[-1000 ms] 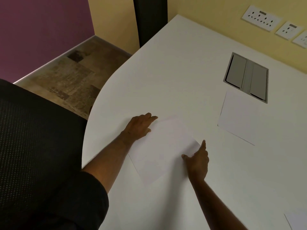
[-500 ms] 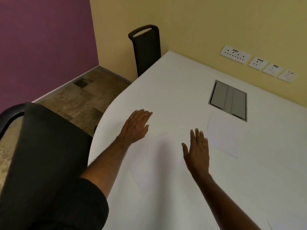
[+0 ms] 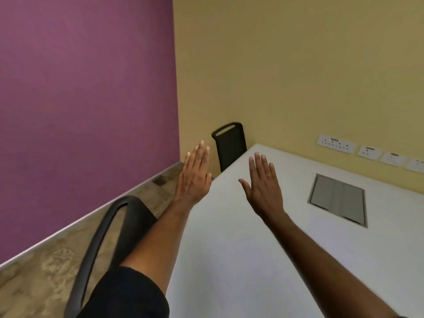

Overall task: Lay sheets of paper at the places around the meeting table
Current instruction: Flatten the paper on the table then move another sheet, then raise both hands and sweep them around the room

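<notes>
Paper is not in either hand. Nearest to us, a dark sleeve (image 3: 128, 294) covers the left upper arm, and a black chair (image 3: 110, 226) stands at the near left edge of the white table (image 3: 229, 260). We find no clear sheet outline on the near tabletop. White on white, we cannot tell.

Further out, the left hand (image 3: 195, 177) and right hand (image 3: 263, 187) are raised above the table. Both are flat with fingers extended and nothing gripped. To the right, a faint paler patch (image 3: 332, 239) just near of the grey cable hatch (image 3: 338, 199) may be a laid sheet.

Beyond stand a second chair (image 3: 229, 148) at the far end and the wall sockets (image 3: 336, 143).

We judge that this place is finished. The next move calls for fetching a fresh sheet for the far chair's place.
</notes>
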{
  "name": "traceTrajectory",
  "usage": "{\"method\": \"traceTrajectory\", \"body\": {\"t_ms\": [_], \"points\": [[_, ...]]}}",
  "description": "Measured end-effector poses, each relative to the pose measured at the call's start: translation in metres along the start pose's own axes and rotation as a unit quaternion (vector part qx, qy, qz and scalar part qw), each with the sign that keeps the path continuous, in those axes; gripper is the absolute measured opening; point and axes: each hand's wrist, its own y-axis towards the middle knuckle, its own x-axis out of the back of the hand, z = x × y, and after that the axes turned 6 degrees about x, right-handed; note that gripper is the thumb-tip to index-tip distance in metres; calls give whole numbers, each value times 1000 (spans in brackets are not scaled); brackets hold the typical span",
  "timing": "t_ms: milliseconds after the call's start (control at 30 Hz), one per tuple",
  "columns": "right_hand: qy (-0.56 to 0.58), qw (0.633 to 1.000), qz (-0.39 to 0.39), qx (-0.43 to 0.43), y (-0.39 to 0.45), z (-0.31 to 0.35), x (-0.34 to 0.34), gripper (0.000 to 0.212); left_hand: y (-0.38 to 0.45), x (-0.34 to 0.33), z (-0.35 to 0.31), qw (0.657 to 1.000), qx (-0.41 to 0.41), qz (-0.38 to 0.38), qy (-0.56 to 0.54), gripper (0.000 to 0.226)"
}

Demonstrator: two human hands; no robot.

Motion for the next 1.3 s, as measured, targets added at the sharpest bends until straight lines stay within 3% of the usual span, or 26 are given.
{"method": "traceTrajectory", "body": {"t_ms": [367, 733, 867, 1100, 1300], "points": [[2, 992, -58, 108, 91, 141, 51, 80, -15, 173, 96, 982, 81, -80, 151, 82], [37, 976, -72, 203, 142, 365, 52, 80, -96, 302, 268, 961, 165, -116, 192, 75], [47, 979, -82, 182, 173, 454, 40, 79, -108, 346, 355, 958, 162, -113, 207, 73], [53, 983, -76, 158, 208, 539, 28, 80, -96, 380, 438, 957, 157, -109, 219, 71], [54, 987, -78, 129, 257, 571, -2, 80, -60, 366, 498, 959, 165, -83, 214, 71]]}}
